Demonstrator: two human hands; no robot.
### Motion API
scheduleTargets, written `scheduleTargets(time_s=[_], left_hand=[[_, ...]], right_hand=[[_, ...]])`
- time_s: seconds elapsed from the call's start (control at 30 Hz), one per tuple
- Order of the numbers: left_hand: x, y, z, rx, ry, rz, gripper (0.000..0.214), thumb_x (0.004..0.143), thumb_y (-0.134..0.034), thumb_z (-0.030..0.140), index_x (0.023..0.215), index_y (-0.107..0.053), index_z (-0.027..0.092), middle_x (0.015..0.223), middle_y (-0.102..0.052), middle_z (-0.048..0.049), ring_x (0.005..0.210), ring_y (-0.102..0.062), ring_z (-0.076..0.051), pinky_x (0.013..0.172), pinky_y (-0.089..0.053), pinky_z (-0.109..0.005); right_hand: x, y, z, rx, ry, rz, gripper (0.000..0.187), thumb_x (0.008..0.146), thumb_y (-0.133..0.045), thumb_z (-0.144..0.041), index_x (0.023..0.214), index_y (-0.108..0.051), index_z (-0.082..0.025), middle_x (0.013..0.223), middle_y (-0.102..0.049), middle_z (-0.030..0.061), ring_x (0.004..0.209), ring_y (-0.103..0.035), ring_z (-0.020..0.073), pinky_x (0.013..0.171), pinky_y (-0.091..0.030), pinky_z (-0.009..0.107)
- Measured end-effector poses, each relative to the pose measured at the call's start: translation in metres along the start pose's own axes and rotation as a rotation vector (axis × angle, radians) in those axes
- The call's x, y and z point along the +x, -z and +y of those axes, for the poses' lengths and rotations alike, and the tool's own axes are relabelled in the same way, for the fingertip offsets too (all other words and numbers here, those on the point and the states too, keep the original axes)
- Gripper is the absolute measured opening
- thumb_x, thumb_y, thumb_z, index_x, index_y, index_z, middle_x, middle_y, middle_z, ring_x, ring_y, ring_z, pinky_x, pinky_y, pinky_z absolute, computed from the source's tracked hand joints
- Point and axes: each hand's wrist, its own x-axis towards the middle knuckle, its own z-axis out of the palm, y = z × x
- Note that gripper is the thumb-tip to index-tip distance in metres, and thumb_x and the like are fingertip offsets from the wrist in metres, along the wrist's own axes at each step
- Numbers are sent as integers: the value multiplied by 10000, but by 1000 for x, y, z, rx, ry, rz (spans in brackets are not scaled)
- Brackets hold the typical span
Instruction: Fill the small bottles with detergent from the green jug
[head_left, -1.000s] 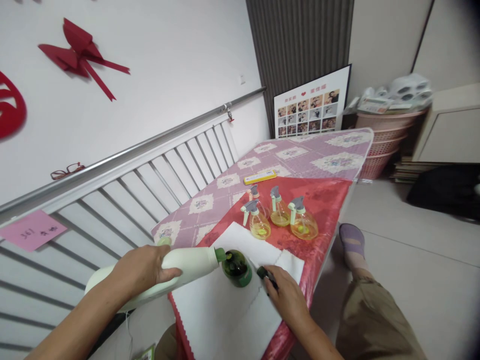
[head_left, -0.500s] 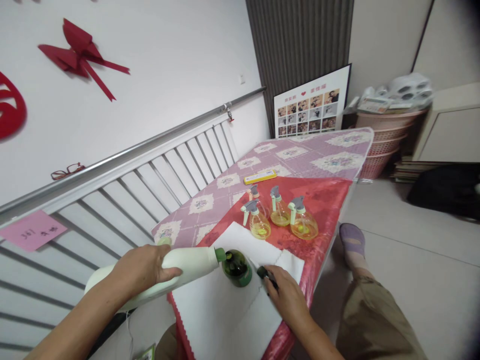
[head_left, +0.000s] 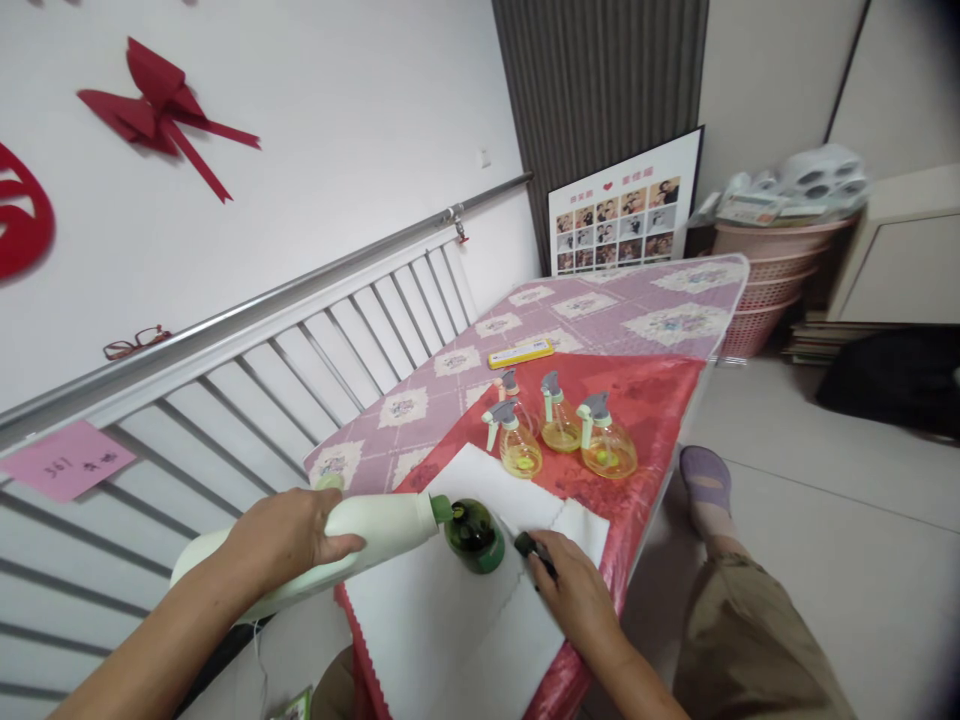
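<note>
My left hand (head_left: 281, 535) is wrapped round a large pale-green bottle (head_left: 382, 525), tipped nearly on its side. Its green spout meets the mouth of a dark green bottle (head_left: 476, 540) standing on a white cloth (head_left: 450, 640). Liquid flow at the mouth is too small to make out. Right of the dark bottle, my right hand (head_left: 570, 585) is closed on a dark pump head (head_left: 529, 545), with a thin pale tube reaching toward the bottle. Several clear spray bottles (head_left: 609, 450) with grey triggers and yellow liquid stand behind.
A red cover (head_left: 652, 385) lies over the floral tablecloth (head_left: 585, 305). A yellow box (head_left: 521, 353) rests near the spray bottles. Along the left runs a white radiator (head_left: 315, 360). Pink baskets (head_left: 772, 275) and a photo board (head_left: 622, 205) stand beyond the table.
</note>
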Motion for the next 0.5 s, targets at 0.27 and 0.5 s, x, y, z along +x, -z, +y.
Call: scheduleTargets(time_s=[0.27, 0.5], left_hand=[[0, 2, 1, 6, 8, 8, 422, 744, -472, 638, 887, -597, 262, 806, -698, -52, 750, -642, -266, 562, -358, -292], [1, 0, -1, 8, -3, 6, 437, 744, -467, 650, 889, -597, 258, 804, -696, -51, 741, -639, -264, 562, -357, -295]], right_hand=[[-1, -1, 2, -3, 6, 4, 210, 865, -485, -224, 1042, -595, -200, 959, -701, 70, 906, -655, 225, 825, -528, 373], [-2, -2, 3, -3, 20, 7, 210, 871, -480, -224, 1050, -587, -202, 953, -699, 75, 904, -655, 228, 824, -530, 379]])
